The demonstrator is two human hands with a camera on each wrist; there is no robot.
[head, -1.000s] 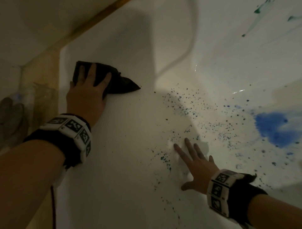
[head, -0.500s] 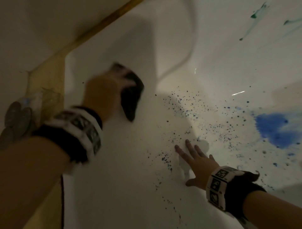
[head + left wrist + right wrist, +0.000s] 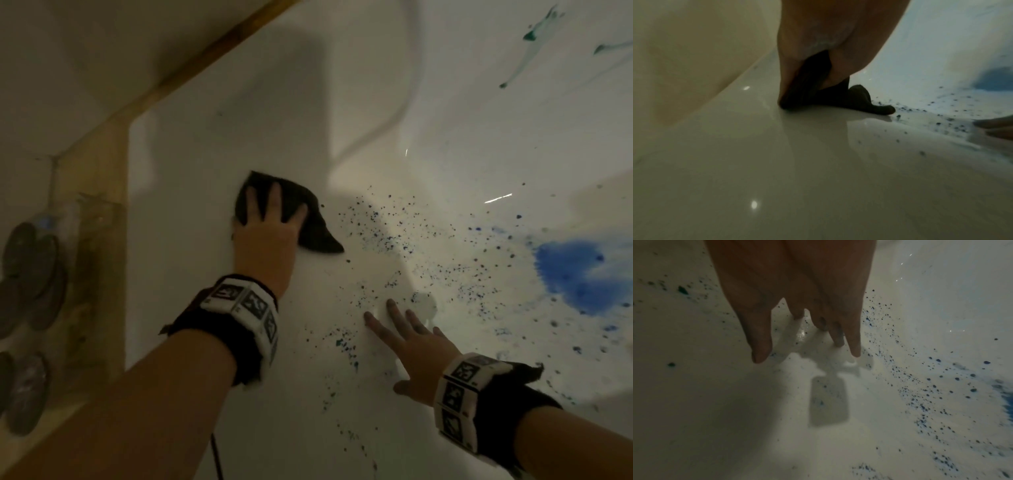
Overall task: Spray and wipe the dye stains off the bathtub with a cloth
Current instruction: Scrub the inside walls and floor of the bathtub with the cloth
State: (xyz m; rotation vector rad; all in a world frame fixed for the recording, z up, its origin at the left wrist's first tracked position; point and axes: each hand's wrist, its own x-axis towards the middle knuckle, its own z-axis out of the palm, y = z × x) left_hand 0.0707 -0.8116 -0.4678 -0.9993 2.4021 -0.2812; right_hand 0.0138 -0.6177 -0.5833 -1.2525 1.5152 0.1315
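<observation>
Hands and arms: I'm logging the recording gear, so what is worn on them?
Bare forearms, no sleeves. Left wrist band and right wrist band: black straps carrying white blocks printed with black square markers. A thin dark cable hangs below the left arm.

My dark cloth lies crumpled flat on the white bathtub wall, one pointed corner trailing toward a field of fine blue specks. Beyond them sits a large blue dye blotch, and green streaks run higher up on the tub's far side
</observation>
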